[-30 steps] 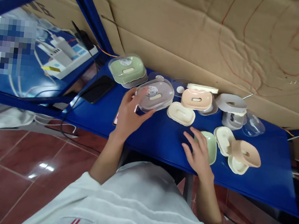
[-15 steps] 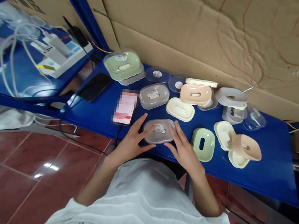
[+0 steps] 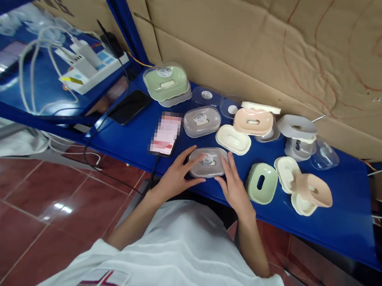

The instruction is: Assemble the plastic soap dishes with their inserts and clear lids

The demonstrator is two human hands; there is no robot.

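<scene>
- The grey dish under a clear cover (image 3: 208, 170) sits at the near side of the blue desk (image 3: 346, 223), between the two hands and in front of the person's body
- The left hand (image 3: 173, 177) has its grip on the dish's left end, fingers fanned over the cover and thumb along the near rim
- The right hand (image 3: 237, 191) mirrors it at the other end; its grip is spread too, so the dish is held between both
- The cover looks smooth, so uneven pressure from the fingertips could make it skid or lift at one end; whether it is fully seated I cannot tell
- With the desk's front edge so near, a pull toward the body could tip the dish off
- A cable (image 3: 153, 175) runs from the pink-screened phone (image 3: 167, 136) past the left forearm; a sweep of that arm could snag it and drag the phone
- The green dish (image 3: 269, 183) lies just beside the right hand, where an outward elbow or wrist might knock it
- Beyond are a second covered grey dish (image 3: 201, 125) and a cream tray (image 3: 234, 140), near enough to be bumped by a forward push
- Farther right, a peach dish (image 3: 324, 193) rests tilted over cream pieces (image 3: 286, 171) and could slide if the desk is jolted
</scene>
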